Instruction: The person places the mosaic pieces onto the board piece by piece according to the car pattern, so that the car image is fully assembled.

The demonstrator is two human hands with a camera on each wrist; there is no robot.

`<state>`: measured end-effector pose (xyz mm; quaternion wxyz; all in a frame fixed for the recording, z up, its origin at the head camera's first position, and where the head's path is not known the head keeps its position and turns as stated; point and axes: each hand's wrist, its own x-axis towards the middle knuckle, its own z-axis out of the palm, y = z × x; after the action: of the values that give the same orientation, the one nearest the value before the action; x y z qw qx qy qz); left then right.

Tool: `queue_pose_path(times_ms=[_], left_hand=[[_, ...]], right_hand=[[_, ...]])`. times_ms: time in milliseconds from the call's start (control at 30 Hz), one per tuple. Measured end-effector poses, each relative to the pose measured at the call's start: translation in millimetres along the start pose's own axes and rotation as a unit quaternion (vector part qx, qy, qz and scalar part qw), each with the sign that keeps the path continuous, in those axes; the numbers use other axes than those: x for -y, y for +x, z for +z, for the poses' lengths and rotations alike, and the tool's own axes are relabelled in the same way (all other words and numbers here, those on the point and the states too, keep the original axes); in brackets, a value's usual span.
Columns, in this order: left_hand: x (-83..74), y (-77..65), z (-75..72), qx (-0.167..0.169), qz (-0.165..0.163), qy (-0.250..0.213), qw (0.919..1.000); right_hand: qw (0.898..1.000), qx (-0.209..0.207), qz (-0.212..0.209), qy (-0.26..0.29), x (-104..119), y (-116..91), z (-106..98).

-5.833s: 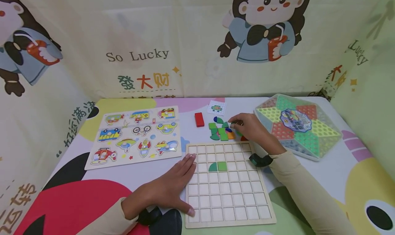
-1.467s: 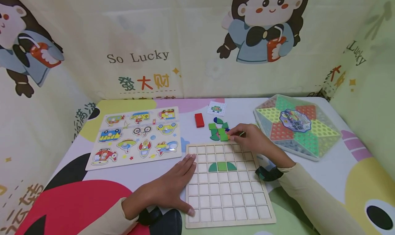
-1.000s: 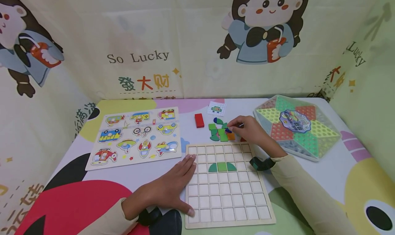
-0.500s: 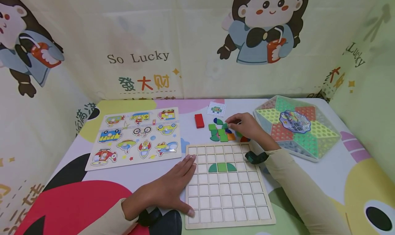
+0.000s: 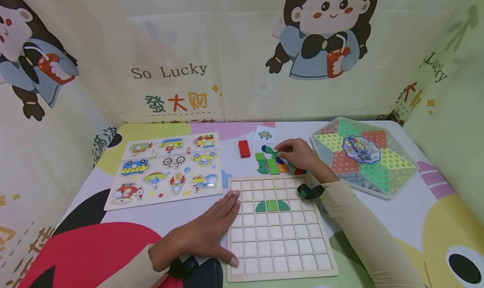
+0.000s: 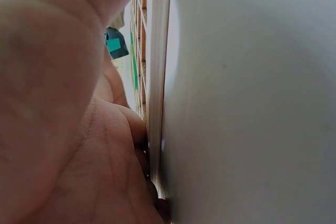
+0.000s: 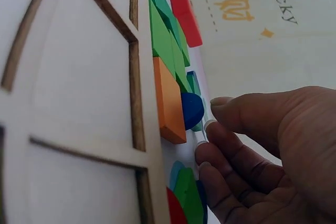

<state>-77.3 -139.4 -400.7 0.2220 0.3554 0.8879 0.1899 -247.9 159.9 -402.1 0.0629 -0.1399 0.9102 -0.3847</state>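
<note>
A wooden grid board (image 5: 282, 278) lies in front of me. In one of its rows a light green square (image 5: 272, 205) sits between two dark green quarter-circle pieces (image 5: 261, 206). My left hand (image 5: 209, 225) rests along the board's left edge, fingers straight and thumb spread. Beyond the board my right hand (image 5: 300, 157) reaches over a pile of small shapes. Its fingertips are close to a dark green piece, and the right wrist view shows a small gap between thumb and index finger. Beside them lie an orange block (image 7: 169, 100) and a blue rounded piece (image 7: 192, 110).
A vehicle peg puzzle board (image 5: 159, 185) lies at left. At right sits a hexagonal Chinese checkers box (image 5: 364, 158). A red block (image 5: 244, 148) and a small pattern card (image 5: 265, 134) lie behind the pile. Printed cloth walls (image 5: 242, 90) surround the table.
A second dark green quarter-circle now sits right of the square on the board. My right hand has shifted from the pile's near right side to its far side. My left hand stays put.
</note>
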Motion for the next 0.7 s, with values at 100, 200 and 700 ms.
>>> queue_pose_path(times_ms=[100,200,700], left_hand=[[-0.2,0.0,0.1,0.0,0.0,0.001,1.0],[-0.1,0.0,0.2,-0.002,0.0,0.003,1.0],[0.9,0.6,0.7,-0.003,0.002,0.003,1.0]], right_hand=[[1.0,0.002,0.001,0.004,0.2,1.2,0.8],[1.0,0.003,0.003,0.006,0.5,2.5,1.5],[0.999,0.022,-0.009,-0.026,0.9,4.6,2.9]])
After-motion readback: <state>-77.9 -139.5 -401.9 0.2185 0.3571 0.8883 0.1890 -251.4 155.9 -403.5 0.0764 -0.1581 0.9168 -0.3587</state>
